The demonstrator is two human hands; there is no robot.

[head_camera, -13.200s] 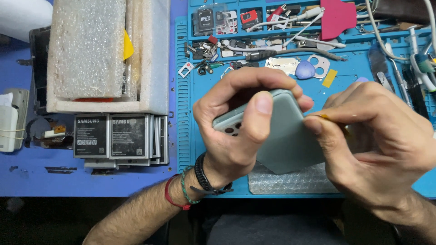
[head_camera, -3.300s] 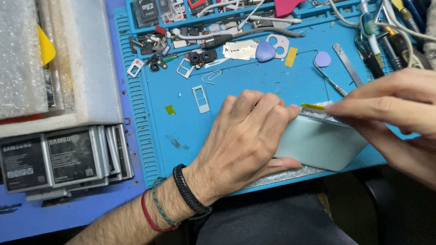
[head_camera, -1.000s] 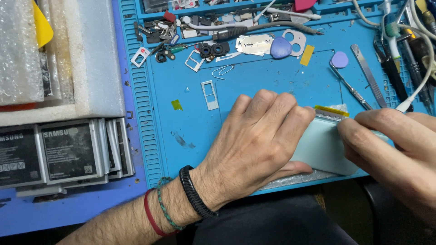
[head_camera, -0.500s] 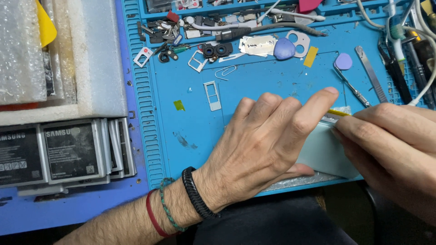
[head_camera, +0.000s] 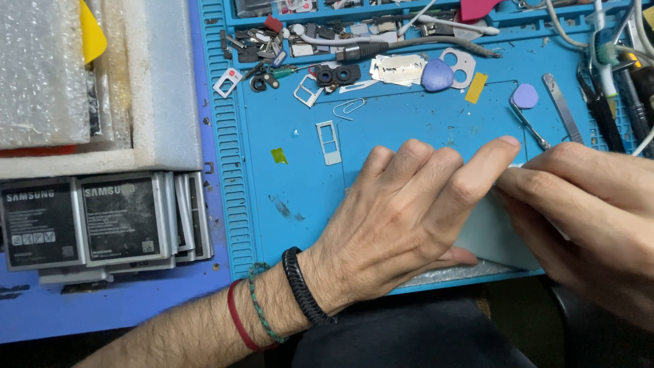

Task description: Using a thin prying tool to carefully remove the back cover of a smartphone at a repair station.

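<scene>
Blue ribbed rubber mat [head_camera: 286, 170] covers the bench, littered with small metal parts, two lilac picks [head_camera: 437, 75] and a slim white SIM tray [head_camera: 329, 142]. At far left, flat dark batteries [head_camera: 102, 218] stand in a row below bubble-wrapped foam blocks [head_camera: 41, 75]. Left hand [head_camera: 402, 225], fingers spread flat, presses down on a smooth pale grey-green phone [head_camera: 494, 235], hiding most of it. Right hand [head_camera: 586, 218] lies at the phone's right edge, fingers pressed together; whether they pinch anything cannot be told
</scene>
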